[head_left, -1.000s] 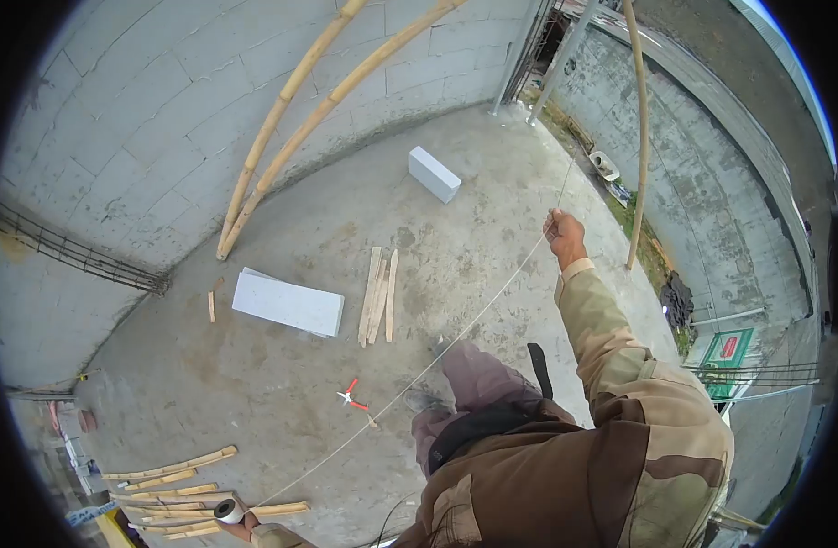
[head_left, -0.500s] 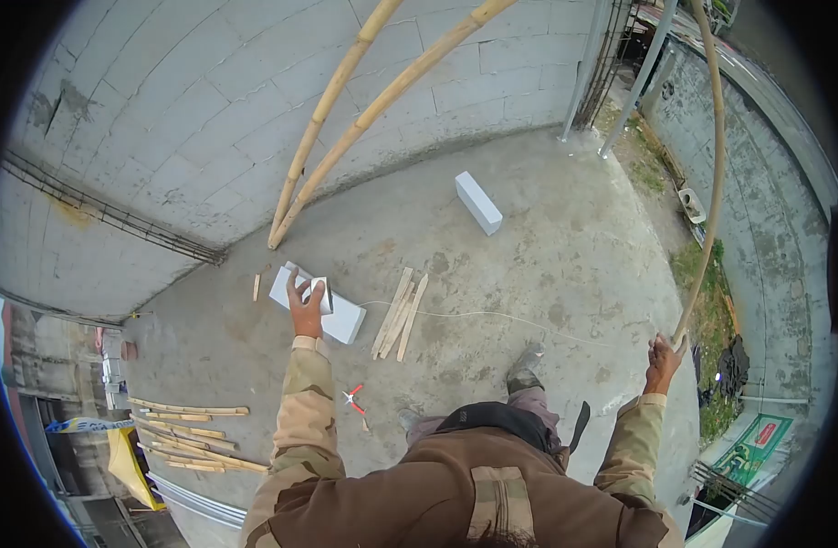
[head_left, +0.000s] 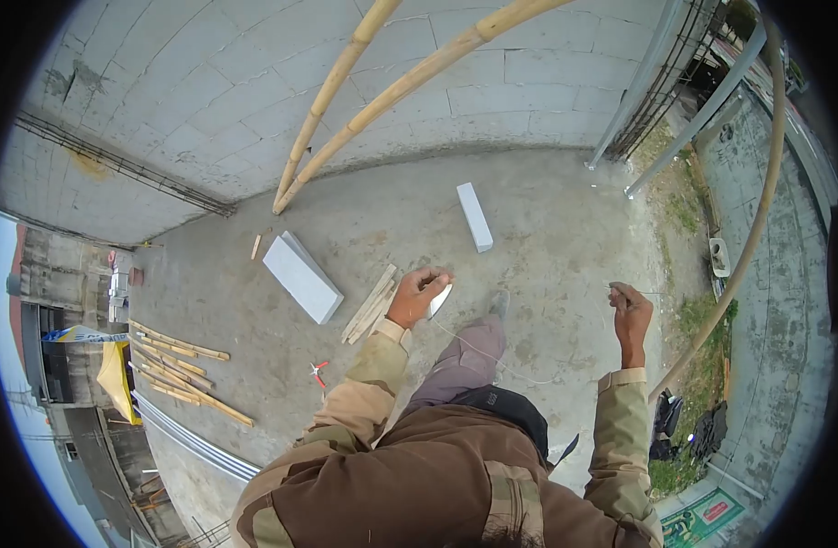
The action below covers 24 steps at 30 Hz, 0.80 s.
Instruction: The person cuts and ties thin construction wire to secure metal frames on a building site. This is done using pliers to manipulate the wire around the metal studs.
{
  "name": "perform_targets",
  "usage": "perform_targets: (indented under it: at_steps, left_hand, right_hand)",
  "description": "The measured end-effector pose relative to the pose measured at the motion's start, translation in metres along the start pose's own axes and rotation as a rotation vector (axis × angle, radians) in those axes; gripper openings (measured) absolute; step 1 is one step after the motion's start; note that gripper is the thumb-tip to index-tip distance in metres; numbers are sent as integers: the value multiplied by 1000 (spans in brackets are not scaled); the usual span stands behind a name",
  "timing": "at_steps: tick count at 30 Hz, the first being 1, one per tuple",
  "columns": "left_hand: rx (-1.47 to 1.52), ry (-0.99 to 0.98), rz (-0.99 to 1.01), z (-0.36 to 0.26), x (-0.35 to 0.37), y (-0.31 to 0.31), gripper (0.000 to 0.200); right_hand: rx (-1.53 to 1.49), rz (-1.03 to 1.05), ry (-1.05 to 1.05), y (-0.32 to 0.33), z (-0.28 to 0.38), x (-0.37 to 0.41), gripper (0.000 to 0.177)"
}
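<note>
My left hand is closed round a small white spool, partly hidden by the fingers. From it a thin white string hangs in a loose curve in front of my leg and runs rightward. Out to the right, my right hand is raised with its fingers pinched on the string, which shows only faintly there. Behind the right forearm passes a long bent bamboo pole, apart from the fingers. On the floor left of my left hand lie several wooden stakes.
Pale blocks and a single block rest on the concrete floor. Red-handled pliers lie near my left arm. Two bamboo poles lean on the block wall. Bamboo pieces and metal pipes lie at left.
My left hand has moved right, away from the blocks, carrying the spool. My right hand has come away from the bamboo pole. The view has shifted and my legs have moved.
</note>
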State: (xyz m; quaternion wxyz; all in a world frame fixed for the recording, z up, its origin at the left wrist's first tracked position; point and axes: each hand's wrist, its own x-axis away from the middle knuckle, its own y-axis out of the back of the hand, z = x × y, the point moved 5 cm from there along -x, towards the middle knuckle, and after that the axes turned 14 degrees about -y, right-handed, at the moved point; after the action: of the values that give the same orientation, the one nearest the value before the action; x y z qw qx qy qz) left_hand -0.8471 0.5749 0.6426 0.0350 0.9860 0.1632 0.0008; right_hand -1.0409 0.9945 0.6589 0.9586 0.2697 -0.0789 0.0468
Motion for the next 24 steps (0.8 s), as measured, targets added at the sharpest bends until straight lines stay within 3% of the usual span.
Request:
perform_targets:
  at_steps: [2,4,6,8,14,16,19,24]
  left_hand:
    - [-121,-87,102,-25,-54,-25,26]
    - [-180,-205,243,-39,-119,-74,27]
    - [-576,-422,253,-50,-190,-120,26]
    - [-620,-460,297,-28,-264,-179,27]
    - [-731,-389,239,33,-452,-289,22]
    - [-750,-443,186,33,-494,-304,21]
    - [-801,-466,310,58,-541,-319,16]
    - [-772,-378,348,99,-612,-341,11]
  right_hand:
    - [-14,104,136,-35,43,-53,22]
    - [145,170,429,-59,97,-99,16]
    - [220,310,450,-83,117,-156,11]
    - [236,336,512,-101,119,-218,12]
    - [216,337,306,-112,82,-407,14]
    - [191,336,250,-118,63,-451,14]
    - [202,367,221,-128,46,-505,9]
    - [110,400,194,-148,12,-598,7]
